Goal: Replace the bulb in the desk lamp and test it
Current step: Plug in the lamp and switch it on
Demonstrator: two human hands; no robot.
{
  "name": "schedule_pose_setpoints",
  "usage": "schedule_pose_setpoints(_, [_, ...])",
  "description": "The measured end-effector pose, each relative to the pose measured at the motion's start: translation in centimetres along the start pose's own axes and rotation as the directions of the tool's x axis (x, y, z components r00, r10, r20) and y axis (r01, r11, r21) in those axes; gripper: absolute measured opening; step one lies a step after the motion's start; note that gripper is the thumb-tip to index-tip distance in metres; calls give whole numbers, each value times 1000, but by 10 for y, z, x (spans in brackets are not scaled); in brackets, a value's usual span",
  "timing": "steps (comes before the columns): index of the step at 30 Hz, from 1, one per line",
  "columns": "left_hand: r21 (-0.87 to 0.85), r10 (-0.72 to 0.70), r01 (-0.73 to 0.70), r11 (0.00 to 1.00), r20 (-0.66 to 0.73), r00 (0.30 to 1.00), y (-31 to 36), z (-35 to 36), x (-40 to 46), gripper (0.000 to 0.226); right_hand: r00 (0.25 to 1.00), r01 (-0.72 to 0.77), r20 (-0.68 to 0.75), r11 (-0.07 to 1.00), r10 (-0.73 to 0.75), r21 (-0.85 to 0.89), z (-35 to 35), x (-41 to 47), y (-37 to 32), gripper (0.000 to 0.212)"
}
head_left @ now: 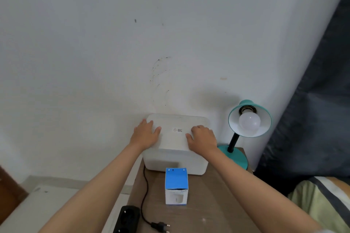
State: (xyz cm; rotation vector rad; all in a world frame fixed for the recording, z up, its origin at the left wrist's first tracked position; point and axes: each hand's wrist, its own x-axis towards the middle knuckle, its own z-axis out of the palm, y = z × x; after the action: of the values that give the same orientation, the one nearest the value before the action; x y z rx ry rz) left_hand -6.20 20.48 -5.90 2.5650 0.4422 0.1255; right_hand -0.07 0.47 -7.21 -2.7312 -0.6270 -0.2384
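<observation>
Both hands are lying flat, fingers spread, gripping nothing: left hand [146, 133] and right hand [203, 139] are pressing on the white box lid [176, 139]. The teal desk lamp [249, 119], bulb [249, 122] fitted, is standing just right; blue bulb carton [176, 185] is sitting nearer, unplugged plug [160, 226] lying beside the power strip [127, 219]

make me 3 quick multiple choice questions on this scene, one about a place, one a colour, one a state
1. Where do both hands rest?
A. on the white box's lid
B. on the lamp
C. on the power strip

2. What colour is the lamp shade?
A. red
B. teal
C. black

3. What is the plug's state?
A. in the strip
B. lying loose on the table
C. held in a hand

Answers: 1 A, the left hand and right hand lie flat on the white box. 2 B, the lamp shade is teal. 3 B, the plug lies beside the power strip.
</observation>
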Motion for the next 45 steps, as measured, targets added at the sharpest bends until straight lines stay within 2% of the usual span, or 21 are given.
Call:
schedule_pose_setpoints(3, [-228,2,-47,972,-195,981,-12,4,-51,51,978,158,-166,968,-126,195,4,-34,-27,31])
schedule_pose_setpoints(6, [-258,21,-97,961,-282,959,-31,17,-111,42,933,316,-263,907,-244,279,16,-83,-55,21])
schedule_pose_setpoints(8, [-241,-2,-65,968,-269,963,-49,29,-151,45,923,374,-223,874,-315,311,30,-117,-69,17])
schedule_pose_setpoints(10, [-219,-37,-17,976,-238,971,-67,42,-186,55,926,376,-99,867,-364,326,46,-148,-77,17])
schedule_pose_setpoints(13, [-229,-113,66,971,-195,974,-91,63,-229,51,909,366,113,898,-401,245,70,-187,-81,16])
schedule_pose_setpoints(15, [-230,-143,103,968,-167,975,-101,75,-251,57,907,348,190,923,-375,164,80,-202,-82,20])
schedule_pose_setpoints(20, [-247,-172,127,961,-168,971,-108,89,-273,63,931,284,222,957,-290,61,95,-208,-81,24])
schedule_pose_setpoints(27, [-259,-221,161,952,-224,949,-104,94,-274,62,953,167,242,983,-181,76,109,-200,-82,23])
schedule_pose_setpoints(30, [-264,-227,161,951,-242,943,-106,95,-275,60,965,135,204,978,-166,159,111,-197,-83,19])
schedule_pose_setpoints(33, [-269,-231,161,950,-253,940,-106,97,-274,60,987,52,126,937,-101,345,105,-195,-91,9])
schedule_pose_setpoints(36, [-275,-239,166,947,-260,936,-105,98,-274,59,997,-26,80,840,-21,542,97,-190,-106,8])
schedule_pose_setpoints(39, [-285,-246,170,944,-259,934,-105,98,-274,60,991,-130,110,700,73,702,91,-186,-123,10])
schedule_pose_setpoints(41, [-295,-249,170,940,-257,934,-104,97,-275,59,988,-154,128,675,88,722,92,-183,-132,10])
schedule_pose_setpoints(45, [-314,-260,175,933,-253,932,-104,96,-274,59,979,-195,183,699,92,688,99,-181,-142,9])
